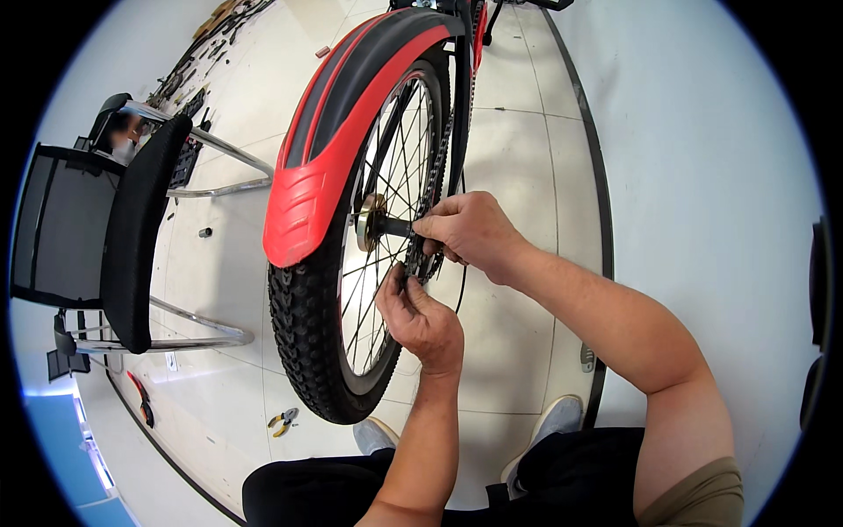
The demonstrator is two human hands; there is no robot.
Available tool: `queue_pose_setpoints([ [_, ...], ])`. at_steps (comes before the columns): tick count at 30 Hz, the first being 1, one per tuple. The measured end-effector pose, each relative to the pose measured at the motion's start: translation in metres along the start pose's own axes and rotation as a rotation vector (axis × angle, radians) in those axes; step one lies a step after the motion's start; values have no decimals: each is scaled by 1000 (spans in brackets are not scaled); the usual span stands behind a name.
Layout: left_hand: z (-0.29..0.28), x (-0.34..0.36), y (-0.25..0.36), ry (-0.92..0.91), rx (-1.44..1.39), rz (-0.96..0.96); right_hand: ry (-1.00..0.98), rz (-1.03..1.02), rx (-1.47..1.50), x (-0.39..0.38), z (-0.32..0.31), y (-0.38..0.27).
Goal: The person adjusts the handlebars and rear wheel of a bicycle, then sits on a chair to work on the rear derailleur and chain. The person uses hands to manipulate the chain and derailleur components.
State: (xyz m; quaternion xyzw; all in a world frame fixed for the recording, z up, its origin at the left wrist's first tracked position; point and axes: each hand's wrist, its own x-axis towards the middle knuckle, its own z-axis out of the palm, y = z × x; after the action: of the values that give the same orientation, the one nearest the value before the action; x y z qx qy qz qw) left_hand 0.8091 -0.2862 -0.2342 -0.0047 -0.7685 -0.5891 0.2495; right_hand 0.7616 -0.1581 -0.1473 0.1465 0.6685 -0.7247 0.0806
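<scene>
A bicycle's rear wheel with a knobbly black tyre [303, 351] and a red-and-black mudguard [299, 211] fills the middle. At its hub are a round brass-coloured disc [369, 224] and a dark axle part. My right hand [474, 228] pinches at the chain [439, 189] beside the hub, fingertips partly hidden. Just below it, my left hand [417, 325] is closed with fingertips at the lower chain and sprocket area, among the spokes. What exactly those fingers hold is hidden.
A black mesh chair [66, 228] with chrome legs stands left of the wheel. Yellow-handled pliers [283, 423], red-handled pliers [140, 400] and a small metal piece [205, 233] lie on the tiled floor [505, 351]. Scattered parts lie at the back left. A white wall [702, 176] runs along the right.
</scene>
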Motion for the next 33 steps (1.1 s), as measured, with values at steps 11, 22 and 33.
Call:
queue_pose_setpoints([
  [11,-6,2,-13,-35,71,198,95,-229,-263,6,8,9],
  [22,-13,-2,-26,-26,110,238,132,-312,-201,-5,23,40],
  [33,-14,0,-19,-54,102,219,14,-311,-156,-21,30,87],
])
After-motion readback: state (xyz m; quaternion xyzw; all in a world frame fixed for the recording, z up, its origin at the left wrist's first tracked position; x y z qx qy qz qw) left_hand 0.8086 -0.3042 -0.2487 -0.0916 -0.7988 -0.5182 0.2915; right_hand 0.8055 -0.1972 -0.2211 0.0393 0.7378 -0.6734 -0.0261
